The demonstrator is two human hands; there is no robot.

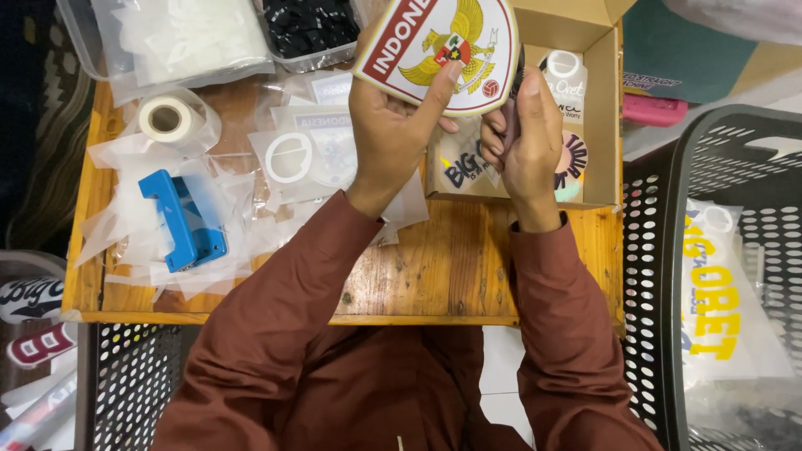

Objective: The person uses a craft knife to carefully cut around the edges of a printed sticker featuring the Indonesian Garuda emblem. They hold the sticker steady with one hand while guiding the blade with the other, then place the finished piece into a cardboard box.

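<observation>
My left hand (397, 117) holds a large shield-shaped patch (434, 46), red and white with a golden bird emblem, thumb pressed on its lower face. My right hand (528, 138) is closed around a dark, slim tool (511, 108) whose tip touches the patch's right edge. Both hands hover over an open cardboard box (603, 125) that holds smaller printed stickers (458, 167).
A blue hole punch (185, 221) and a tape roll (165, 117) lie on clear plastic sleeves on the wooden table (451, 267). Clear bins (192, 38) stand at the back. A black perforated basket (710, 250) with bagged prints stands at the right, another basket below left.
</observation>
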